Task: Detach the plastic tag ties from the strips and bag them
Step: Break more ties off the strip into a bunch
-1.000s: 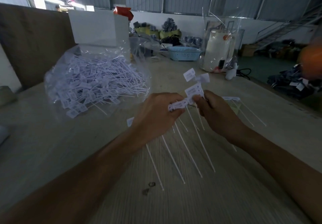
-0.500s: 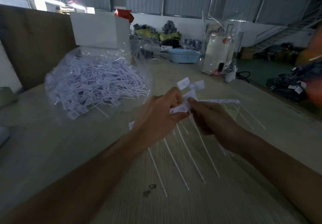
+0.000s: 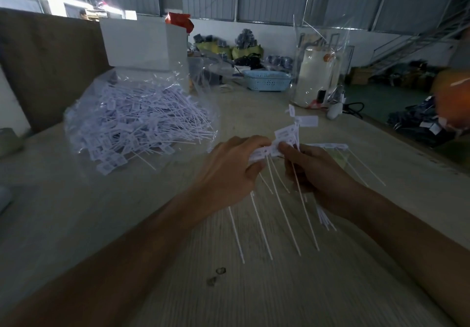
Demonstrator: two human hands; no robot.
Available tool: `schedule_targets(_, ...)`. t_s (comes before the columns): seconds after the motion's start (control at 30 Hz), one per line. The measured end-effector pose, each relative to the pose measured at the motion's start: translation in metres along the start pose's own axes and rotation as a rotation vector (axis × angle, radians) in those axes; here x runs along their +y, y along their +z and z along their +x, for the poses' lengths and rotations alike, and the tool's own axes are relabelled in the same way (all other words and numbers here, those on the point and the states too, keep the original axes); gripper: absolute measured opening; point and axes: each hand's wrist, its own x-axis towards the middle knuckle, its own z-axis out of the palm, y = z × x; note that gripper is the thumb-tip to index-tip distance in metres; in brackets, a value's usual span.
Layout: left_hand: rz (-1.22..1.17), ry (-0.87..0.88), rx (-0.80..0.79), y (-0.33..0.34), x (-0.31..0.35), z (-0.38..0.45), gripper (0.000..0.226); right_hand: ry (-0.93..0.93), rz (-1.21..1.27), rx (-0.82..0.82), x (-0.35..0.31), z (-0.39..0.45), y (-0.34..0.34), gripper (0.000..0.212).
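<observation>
My left hand (image 3: 230,171) and my right hand (image 3: 318,174) meet over the middle of the wooden table (image 3: 178,288). Between them they pinch a white strip of plastic tag ties (image 3: 264,151), whose long thin tails hang down toward me. My right hand also grips a bundle of loose tag ties (image 3: 295,133), their flat heads sticking up above the fingers. A second strip of ties (image 3: 328,146) lies on the table just behind my right hand. At the left a clear plastic bag (image 3: 137,120) bulges with several detached ties.
A white box (image 3: 142,44) stands behind the bag. Farther back sit a blue basket (image 3: 267,80) and a clear-wrapped white container (image 3: 318,72). The table's right edge runs diagonally past my right arm. A dark wooden panel (image 3: 45,64) closes off the left.
Both hands shifted slightly along the strip and stay pinched on it. The tag heads above my right hand have tilted and moved a little to the right.
</observation>
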Motion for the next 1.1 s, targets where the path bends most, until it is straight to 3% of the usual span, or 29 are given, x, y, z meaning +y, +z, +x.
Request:
schedule_targets(0.2, 0.012, -0.029, 0.025, 0.002, -0.004, 0.001, 0.027, -0.07, -0.092, -0.064, -0.001, 0.0, -0.004, 0.028)
schedule_targets(0.37, 0.025, 0.015, 0.004, 0.002, -0.001, -0.003, 0.025, -0.304, -0.452, 0.05, -0.003, 0.0, -0.003, 0.027)
schedule_targets(0.57, 0.012, 0.035, -0.008, 0.001, -0.003, -0.001, 0.024, -0.359, -0.525, 0.047, -0.002, 0.002, -0.003, 0.016)
schedule_targets(0.7, -0.084, -0.015, -0.027, 0.005, -0.011, -0.001, 0.026, -0.429, -0.702, -0.014, 0.0, 0.001, -0.004, 0.033)
schedule_targets(1.1, -0.095, -0.059, -0.003, 0.012, -0.014, 0.002, 0.031, -0.216, -0.359, -0.001, -0.001, 0.004, -0.003, 0.03)
